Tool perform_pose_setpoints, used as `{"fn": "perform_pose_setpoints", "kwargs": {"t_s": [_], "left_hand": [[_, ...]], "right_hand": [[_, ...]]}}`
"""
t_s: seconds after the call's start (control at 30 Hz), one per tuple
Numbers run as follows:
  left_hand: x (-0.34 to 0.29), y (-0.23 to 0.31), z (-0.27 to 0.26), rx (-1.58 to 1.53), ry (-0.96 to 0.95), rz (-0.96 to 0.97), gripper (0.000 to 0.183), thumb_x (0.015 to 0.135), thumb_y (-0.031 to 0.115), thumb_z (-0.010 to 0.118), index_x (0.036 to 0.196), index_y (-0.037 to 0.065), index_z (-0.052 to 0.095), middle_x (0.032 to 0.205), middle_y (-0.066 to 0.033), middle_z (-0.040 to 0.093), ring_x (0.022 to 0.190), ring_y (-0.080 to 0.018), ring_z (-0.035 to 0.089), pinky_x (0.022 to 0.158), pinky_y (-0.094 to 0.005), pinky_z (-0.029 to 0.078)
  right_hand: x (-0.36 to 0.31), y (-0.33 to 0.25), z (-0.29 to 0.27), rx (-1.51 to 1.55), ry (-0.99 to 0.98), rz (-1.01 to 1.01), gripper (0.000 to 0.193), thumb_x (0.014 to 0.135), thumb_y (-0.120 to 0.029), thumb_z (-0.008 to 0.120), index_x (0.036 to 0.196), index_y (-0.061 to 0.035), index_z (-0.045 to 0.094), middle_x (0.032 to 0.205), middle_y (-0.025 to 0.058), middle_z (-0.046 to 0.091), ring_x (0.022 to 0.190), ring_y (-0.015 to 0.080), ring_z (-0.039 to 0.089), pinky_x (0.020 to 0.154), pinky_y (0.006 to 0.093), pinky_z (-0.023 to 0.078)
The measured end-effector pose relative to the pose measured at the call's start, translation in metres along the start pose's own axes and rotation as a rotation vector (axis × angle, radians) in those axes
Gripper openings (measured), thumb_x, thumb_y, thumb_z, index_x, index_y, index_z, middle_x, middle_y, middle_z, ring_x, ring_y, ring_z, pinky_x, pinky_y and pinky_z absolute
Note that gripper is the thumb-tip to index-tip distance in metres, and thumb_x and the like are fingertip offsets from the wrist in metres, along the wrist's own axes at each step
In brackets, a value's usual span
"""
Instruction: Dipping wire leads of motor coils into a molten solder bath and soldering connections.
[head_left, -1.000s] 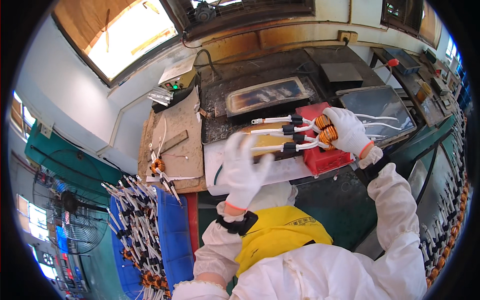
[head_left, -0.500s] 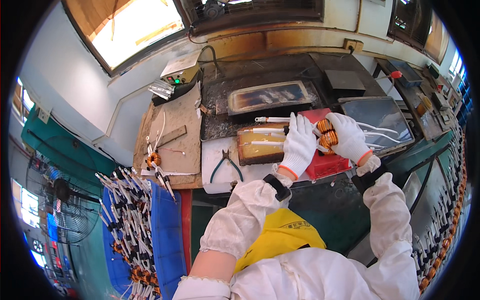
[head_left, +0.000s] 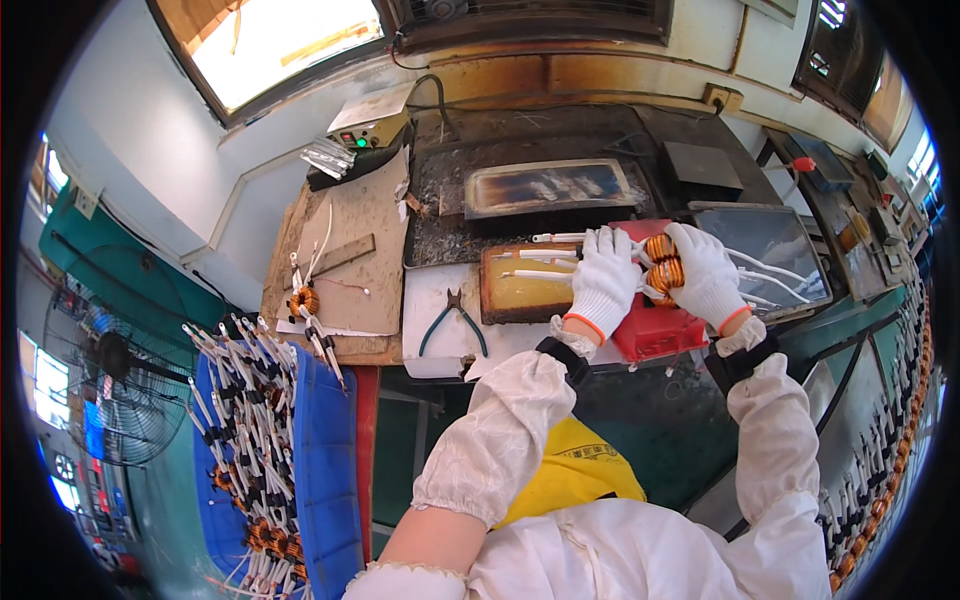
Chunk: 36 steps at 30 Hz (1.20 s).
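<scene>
My right hand [head_left: 706, 277], in a white glove, is closed around the right side of a pair of copper-wound toroid coils [head_left: 663, 266]. White leads [head_left: 770, 268] from the coils run out past it to the right. Beside it, my gloved left hand [head_left: 605, 277] lies with its fingers stretched out flat across other white leads [head_left: 540, 255] with metal lug ends pointing left. These lug ends reach over a yellowish, dark-edged block [head_left: 525, 292]. Beneath the coils and hands is a red block [head_left: 655, 335]. My left palm's underside is hidden.
Green-handled pliers [head_left: 455, 322] lie left of the yellowish block. A scorched rectangular pot [head_left: 548, 188] stands behind. Another toroid coil [head_left: 303, 300] sits on cardboard at left. A blue bin [head_left: 330, 470] holds several leaded coils. A glossy grey plate [head_left: 765, 255] lies at right.
The view has shifted slightly. My hands stay at the coils and leads, with my right fingers drawn a little off the top of the coils, which show more.
</scene>
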<state>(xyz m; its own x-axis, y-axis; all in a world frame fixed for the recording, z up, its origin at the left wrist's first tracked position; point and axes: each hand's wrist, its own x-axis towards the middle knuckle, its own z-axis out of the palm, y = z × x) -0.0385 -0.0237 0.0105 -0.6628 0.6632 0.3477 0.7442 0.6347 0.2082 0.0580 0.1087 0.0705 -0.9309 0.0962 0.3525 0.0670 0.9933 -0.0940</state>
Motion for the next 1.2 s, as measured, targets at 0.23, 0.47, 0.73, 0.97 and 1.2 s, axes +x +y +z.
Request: {"fn": "perform_pose_setpoints", "kwargs": {"t_s": [0.23, 0.47, 0.73, 0.97, 1.2], "left_hand": [[0.001, -0.008, 0.013, 0.029, 0.043, 0.095, 0.041, 0.081, 0.027, 0.054, 0.112, 0.001, 0.053, 0.120, -0.0144, 0.050, 0.117, -0.0306, 0.042, 0.099, -0.0386, 0.034], [0.002, -0.002, 0.002, -0.036, 0.023, 0.078, 0.034, 0.080, 0.025, 0.056, 0.106, 0.003, 0.055, 0.109, -0.0109, 0.051, 0.106, -0.0284, 0.046, 0.090, -0.0395, 0.040], [-0.002, -0.010, 0.010, -0.071, 0.064, 0.071, 0.024, 0.080, 0.025, 0.056, 0.094, 0.007, 0.062, 0.107, -0.0085, 0.050, 0.105, -0.0272, 0.046, 0.088, -0.0387, 0.041], [-0.006, -0.013, 0.007, -0.056, 0.044, 0.121, 0.025, 0.080, 0.028, 0.058, 0.095, 0.008, 0.062, 0.111, -0.0082, 0.049, 0.108, -0.0264, 0.046, 0.088, -0.0395, 0.042], [-0.010, -0.010, -0.002, -0.119, 0.017, 0.054, 0.026, 0.081, 0.030, 0.058, 0.095, 0.009, 0.062, 0.112, -0.0076, 0.048, 0.111, -0.0253, 0.045, 0.089, -0.0393, 0.042]], "right_hand": [[0.003, -0.005, -0.003, -0.005, -0.049, 0.017, 0.067, 0.060, -0.008, 0.073, 0.120, -0.0091, 0.044, 0.116, 0.0145, 0.052, 0.111, 0.0344, 0.049, 0.096, 0.0417, 0.039], [0.001, 0.000, -0.003, -0.015, -0.012, -0.018, 0.067, 0.060, -0.009, 0.073, 0.120, -0.0089, 0.044, 0.114, 0.0140, 0.052, 0.109, 0.0342, 0.050, 0.094, 0.0420, 0.040], [0.006, -0.006, -0.005, -0.045, -0.007, -0.046, 0.064, 0.062, -0.011, 0.074, 0.119, -0.0082, 0.045, 0.113, 0.0147, 0.054, 0.109, 0.0342, 0.051, 0.095, 0.0415, 0.040], [0.011, -0.013, -0.012, -0.079, -0.086, -0.005, 0.061, 0.063, -0.011, 0.074, 0.116, -0.0091, 0.045, 0.112, 0.0143, 0.054, 0.109, 0.0336, 0.051, 0.096, 0.0409, 0.040], [0.013, -0.014, -0.012, -0.098, -0.115, -0.009, 0.059, 0.063, -0.012, 0.074, 0.115, -0.0094, 0.045, 0.111, 0.0139, 0.054, 0.109, 0.0339, 0.051, 0.096, 0.0410, 0.039]]}}
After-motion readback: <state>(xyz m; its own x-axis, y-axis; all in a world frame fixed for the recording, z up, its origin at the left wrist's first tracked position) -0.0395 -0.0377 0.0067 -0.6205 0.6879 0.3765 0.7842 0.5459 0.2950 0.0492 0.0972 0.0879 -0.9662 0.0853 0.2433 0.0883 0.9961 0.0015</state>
